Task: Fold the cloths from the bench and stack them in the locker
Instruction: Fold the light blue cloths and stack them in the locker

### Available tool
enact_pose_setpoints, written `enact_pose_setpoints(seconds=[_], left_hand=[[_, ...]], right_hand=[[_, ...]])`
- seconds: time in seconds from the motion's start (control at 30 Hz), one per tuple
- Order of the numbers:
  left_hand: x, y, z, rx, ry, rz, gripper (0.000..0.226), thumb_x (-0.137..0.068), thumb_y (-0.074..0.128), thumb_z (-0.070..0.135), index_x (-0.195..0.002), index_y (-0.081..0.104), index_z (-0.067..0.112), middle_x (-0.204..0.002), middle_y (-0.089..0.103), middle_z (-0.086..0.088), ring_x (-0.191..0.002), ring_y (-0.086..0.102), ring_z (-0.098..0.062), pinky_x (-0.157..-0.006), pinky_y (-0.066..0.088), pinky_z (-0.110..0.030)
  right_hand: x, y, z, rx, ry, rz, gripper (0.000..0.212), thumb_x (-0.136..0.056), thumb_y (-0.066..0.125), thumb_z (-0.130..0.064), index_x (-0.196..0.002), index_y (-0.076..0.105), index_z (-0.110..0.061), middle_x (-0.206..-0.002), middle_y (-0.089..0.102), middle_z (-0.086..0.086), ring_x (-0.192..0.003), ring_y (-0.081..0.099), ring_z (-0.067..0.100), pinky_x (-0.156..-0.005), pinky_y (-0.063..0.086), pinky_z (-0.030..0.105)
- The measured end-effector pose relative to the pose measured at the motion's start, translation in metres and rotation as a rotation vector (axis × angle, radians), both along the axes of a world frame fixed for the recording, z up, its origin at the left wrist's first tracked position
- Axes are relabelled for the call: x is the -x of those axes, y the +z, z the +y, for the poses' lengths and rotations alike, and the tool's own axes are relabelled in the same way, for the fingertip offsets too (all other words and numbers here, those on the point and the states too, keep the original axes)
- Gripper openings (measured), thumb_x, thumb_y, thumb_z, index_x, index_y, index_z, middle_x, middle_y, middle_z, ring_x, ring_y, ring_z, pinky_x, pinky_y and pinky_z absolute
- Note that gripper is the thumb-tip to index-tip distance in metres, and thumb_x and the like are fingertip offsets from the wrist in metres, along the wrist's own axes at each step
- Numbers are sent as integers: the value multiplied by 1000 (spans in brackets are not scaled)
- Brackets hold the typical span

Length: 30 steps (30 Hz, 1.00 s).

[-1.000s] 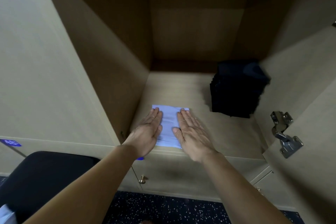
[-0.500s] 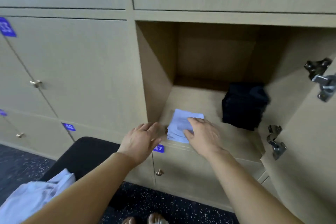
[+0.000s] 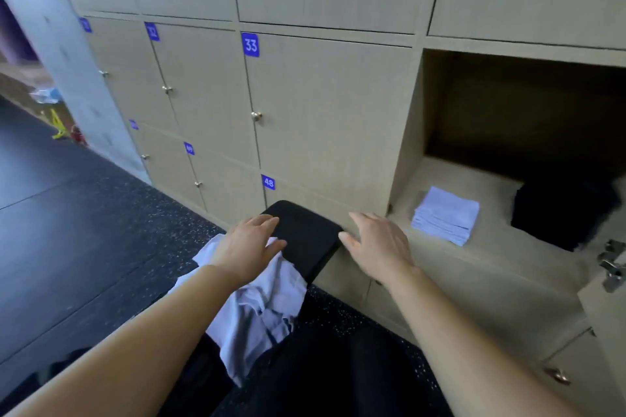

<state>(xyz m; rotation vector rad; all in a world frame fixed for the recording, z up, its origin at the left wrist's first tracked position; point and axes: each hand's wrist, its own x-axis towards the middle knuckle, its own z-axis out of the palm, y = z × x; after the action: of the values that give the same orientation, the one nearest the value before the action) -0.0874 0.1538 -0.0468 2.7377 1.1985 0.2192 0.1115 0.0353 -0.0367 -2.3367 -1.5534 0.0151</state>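
A neat stack of folded pale blue cloths (image 3: 445, 215) lies at the front left of the open locker (image 3: 420, 132). A black bench (image 3: 306, 240) stands in front of the lockers with a loose heap of pale blue cloths (image 3: 257, 308) on it. My left hand (image 3: 247, 247) hovers over the far end of that heap, fingers relaxed and holding nothing. My right hand (image 3: 376, 245) is in the air between the bench and the locker, fingers spread, empty.
A dark folded pile (image 3: 565, 213) sits at the right inside the locker. The locker door with metal hinges (image 3: 611, 267) stands open at the right edge. Closed numbered lockers (image 3: 325, 105) fill the wall. Dark speckled floor (image 3: 84, 230) lies to the left.
Both hands have left the folded stack in the locker and drawn back left toward the bench. The view has swung left and pulled away from the locker.
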Motion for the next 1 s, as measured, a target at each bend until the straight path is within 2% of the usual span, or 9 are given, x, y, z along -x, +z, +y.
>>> enact_pose_setpoints(seconds=[0.1,0.2,0.33,0.43,0.6,0.73,0.8,0.9,1.0], left_hand=[[43,-5,0,1,63,5,53,-102,45,40,-147,40,13,-152,41,-2,-138,39,-22,-109,32,-32],[81,-18,6,25,127,11,53,-101,46,40,-147,41,14,-152,41,-1,-138,39,-22,-109,34,-33],[121,-40,12,59,206,3,45,-99,48,40,-138,51,17,-144,50,0,-128,48,-23,-100,44,-36],[136,-59,11,100,244,16,46,-100,48,39,-140,49,17,-145,49,1,-131,46,-22,-103,41,-34],[144,-93,21,174,300,37,37,-100,48,33,-129,56,11,-140,53,-2,-127,47,-23,-100,42,-35],[144,-115,34,215,310,12,35,-99,49,27,-130,57,13,-138,54,-1,-126,49,-26,-100,42,-35],[137,-124,45,217,295,-11,33,-97,51,24,-128,60,14,-134,58,-2,-122,51,-26,-97,43,-35],[116,-132,64,221,255,-34,31,-96,53,24,-124,62,18,-127,60,-1,-118,53,-26,-93,45,-36],[87,-137,79,216,211,-95,34,-99,51,26,-130,59,18,-128,60,-1,-121,52,-25,-96,42,-34]], right_hand=[[33,-5,8,13,60,9,39,-97,46,-40,-124,55,-14,-126,60,5,-117,52,29,-92,39,35],[58,-11,15,21,90,16,39,-97,46,-39,-125,55,-13,-129,60,5,-120,51,28,-95,41,36],[77,-26,22,62,124,34,40,-98,45,-39,-129,53,-14,-132,57,5,-124,49,27,-97,41,37],[83,-42,28,105,132,39,40,-99,44,-39,-129,52,-15,-130,58,4,-122,49,25,-94,41,36],[86,-72,42,160,136,48,35,-99,45,-38,-124,55,-18,-124,60,1,-118,51,23,-87,41,32],[88,-95,60,183,168,82,19,-98,48,-34,-97,53,-17,-99,59,2,-105,55,26,-71,33,31],[90,-105,72,194,184,106,16,-97,49,-32,-96,53,-17,-101,61,5,-103,55,27,-71,32,31],[90,-119,91,192,193,114,23,-97,48,-31,-109,59,-15,-108,64,4,-104,55,26,-78,40,33],[89,-133,106,189,190,114,21,-97,48,-31,-102,60,-14,-108,64,2,-102,56,25,-78,40,33]])
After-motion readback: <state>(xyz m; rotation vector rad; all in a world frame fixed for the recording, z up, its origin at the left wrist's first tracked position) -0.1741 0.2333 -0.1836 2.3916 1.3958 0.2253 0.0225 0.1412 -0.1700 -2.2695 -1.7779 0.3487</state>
